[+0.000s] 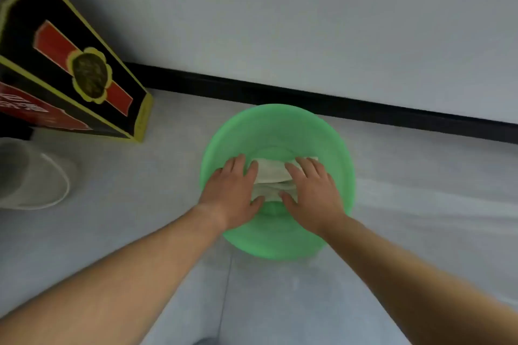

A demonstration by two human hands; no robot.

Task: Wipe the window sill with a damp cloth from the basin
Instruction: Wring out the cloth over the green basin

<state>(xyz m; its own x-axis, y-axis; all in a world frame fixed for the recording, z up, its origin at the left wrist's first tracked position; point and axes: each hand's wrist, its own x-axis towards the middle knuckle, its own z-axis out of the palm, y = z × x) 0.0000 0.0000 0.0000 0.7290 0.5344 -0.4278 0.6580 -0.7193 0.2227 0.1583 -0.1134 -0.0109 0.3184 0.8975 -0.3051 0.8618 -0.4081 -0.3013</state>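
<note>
A round green basin (280, 123) stands on the pale floor near the wall. Inside it lies a folded whitish cloth (272, 173). My left hand (232, 190) holds the cloth's left end, with the fingers over its top edge and the thumb under its near edge. My right hand (311, 190) holds the right end the same way, fingers spread over the cloth and thumb at its near edge. Both forearms reach in from the bottom of the view. The window sill is not in sight.
A black, yellow and red carton (70, 73) stands at the left against the wall. A translucent plastic container (30, 176) sits at the left edge. A black baseboard (364, 112) runs along the wall behind the basin.
</note>
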